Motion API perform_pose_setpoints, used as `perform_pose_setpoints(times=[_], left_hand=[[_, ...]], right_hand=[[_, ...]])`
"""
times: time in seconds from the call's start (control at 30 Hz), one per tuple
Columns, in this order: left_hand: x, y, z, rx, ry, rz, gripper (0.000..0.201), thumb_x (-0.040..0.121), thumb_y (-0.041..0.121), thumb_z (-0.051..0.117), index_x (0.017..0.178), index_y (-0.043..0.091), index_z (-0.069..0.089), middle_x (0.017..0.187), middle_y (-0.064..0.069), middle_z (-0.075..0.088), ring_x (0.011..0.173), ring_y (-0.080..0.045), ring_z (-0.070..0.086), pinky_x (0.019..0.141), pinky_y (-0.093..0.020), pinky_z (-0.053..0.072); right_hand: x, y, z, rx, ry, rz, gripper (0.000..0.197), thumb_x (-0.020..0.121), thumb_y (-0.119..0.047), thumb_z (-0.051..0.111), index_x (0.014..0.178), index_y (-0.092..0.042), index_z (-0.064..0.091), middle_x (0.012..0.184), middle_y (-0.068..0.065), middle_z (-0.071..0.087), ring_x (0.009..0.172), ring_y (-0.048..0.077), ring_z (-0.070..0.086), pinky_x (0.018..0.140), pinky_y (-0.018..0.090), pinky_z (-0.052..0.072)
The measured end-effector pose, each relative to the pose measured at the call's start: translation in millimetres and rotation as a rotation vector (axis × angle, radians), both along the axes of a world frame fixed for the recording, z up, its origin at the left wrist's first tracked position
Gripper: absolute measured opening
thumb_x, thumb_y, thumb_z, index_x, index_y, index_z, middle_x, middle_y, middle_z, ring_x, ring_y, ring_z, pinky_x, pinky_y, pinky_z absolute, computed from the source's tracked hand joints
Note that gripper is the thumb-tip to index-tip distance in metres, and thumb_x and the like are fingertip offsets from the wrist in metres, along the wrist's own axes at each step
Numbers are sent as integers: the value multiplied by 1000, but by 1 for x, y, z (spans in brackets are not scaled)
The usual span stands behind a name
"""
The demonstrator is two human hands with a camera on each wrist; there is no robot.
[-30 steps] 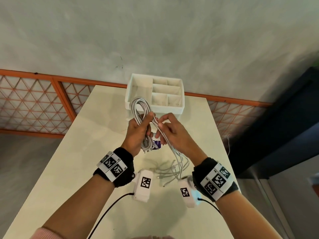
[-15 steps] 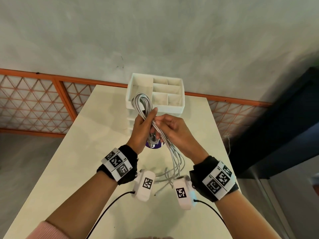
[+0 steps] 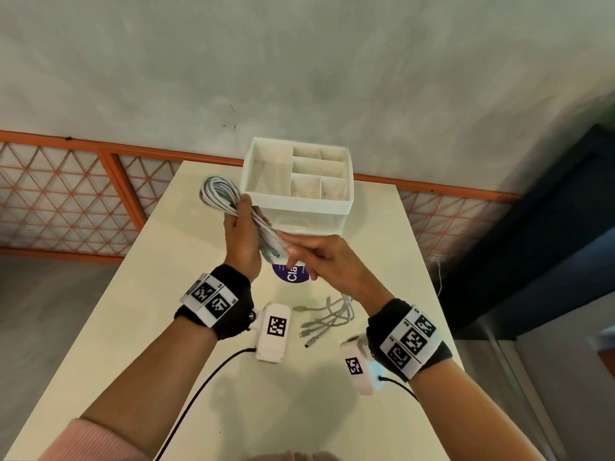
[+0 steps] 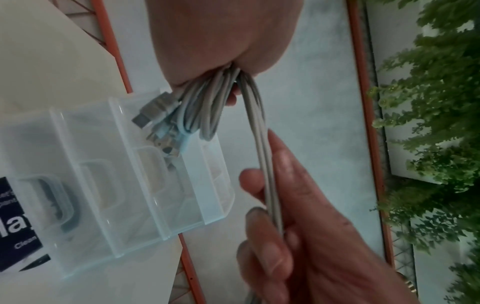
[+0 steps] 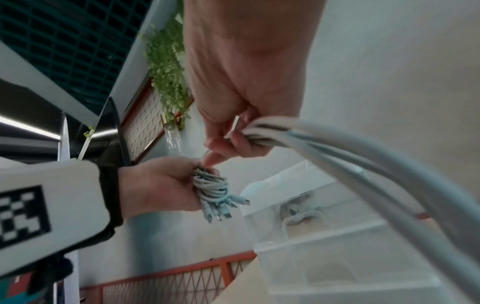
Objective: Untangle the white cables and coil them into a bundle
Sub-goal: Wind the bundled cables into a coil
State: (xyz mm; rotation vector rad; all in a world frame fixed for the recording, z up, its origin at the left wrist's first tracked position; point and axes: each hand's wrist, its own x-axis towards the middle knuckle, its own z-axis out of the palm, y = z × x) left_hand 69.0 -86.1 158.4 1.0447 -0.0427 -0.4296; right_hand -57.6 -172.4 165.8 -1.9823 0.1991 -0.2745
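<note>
left hand [image 3: 240, 239] is fisted round the bundle of thin white usb cables [image 3: 219, 191], fingers and thumb wrapped across its middle. the loop end fans out up-left, beside the white plastic divided organiser box [image 3: 296, 203] w/o touching it. vs half a sec ago the coil has swung left and tipped over; before, it stood more upright in front of the box's left compartment. in the left wrist view the short connector ends [image 4: 161, 121] stick out below the fist, bunched together.

moving right: a few strands run from the fist to the right hand [image 3: 327, 261], which pinches them between thumb and curled fingers [image 4: 267, 259], index stretched along the cables. that hand has slid further out and lower, so the span between the hands looks longer and straighter.

under the hands a round purple sticker w/ white lettering [image 3: 293, 274] lies on the cream table [image 3: 133, 327]. further right and nearer, the loose cable tails [image 3: 327, 316] w/ their plugs rest on the table below the right wrist.

my read: another wrap is abt to go on, most of the length is already coiled, only the tails are left. they look untangled enough to feed in, tho where they pass behind the right wrist i can't tell.
</note>
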Motion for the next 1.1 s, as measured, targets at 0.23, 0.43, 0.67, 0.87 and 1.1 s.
perform_pose_setpoints(times=[0.23, 0.43, 0.67, 0.87, 1.1], left_hand=[[4, 7, 6, -157, 208, -128, 33, 96, 28, 46, 65, 17, 46, 52, 7, 46, 47, -7, 47, 69, -31, 51], [10, 13, 0, -190, 306, -72, 32, 94, 27, 45, 63, 20, 39, 49, 9, 38, 43, -8, 38, 60, -26, 43], [7, 20, 9, -76, 90, -177, 28, 93, 23, 46, 65, 19, 41, 46, 9, 34, 40, -7, 31, 50, -23, 40], [-17, 14, 20, 46, -103, -402, 29, 93, 18, 47, 64, 17, 43, 48, 6, 30, 42, -10, 27, 48, -26, 40], [-37, 11, 31, 236, -281, -601, 33, 96, 23, 46, 65, 11, 49, 59, -3, 49, 50, -13, 48, 52, -20, 44]], right_hand=[[-8, 9, -14, -128, 307, 300, 49, 102, -29, 39, 141, -53, 23, 71, 6, 52, 65, 17, 39, 58, 9, 37], [-21, -10, -5, -85, 368, 466, 49, 102, -21, 38, 145, -40, 23, 80, 3, 61, 60, 14, 48, 67, 21, 46], [-30, -41, 16, -30, 291, 183, 29, 92, -17, 59, 121, -16, 65, 76, -9, 66, 69, 4, 57, 69, 14, 45], [-19, -38, 54, -170, 178, 74, 21, 86, -16, 67, 105, -10, 73, 100, 0, 74, 93, 1, 66, 90, 13, 47], [-13, -29, 70, -384, -19, 5, 28, 72, -14, 80, 86, -10, 57, 75, -6, 70, 72, 5, 66, 71, 15, 48]])
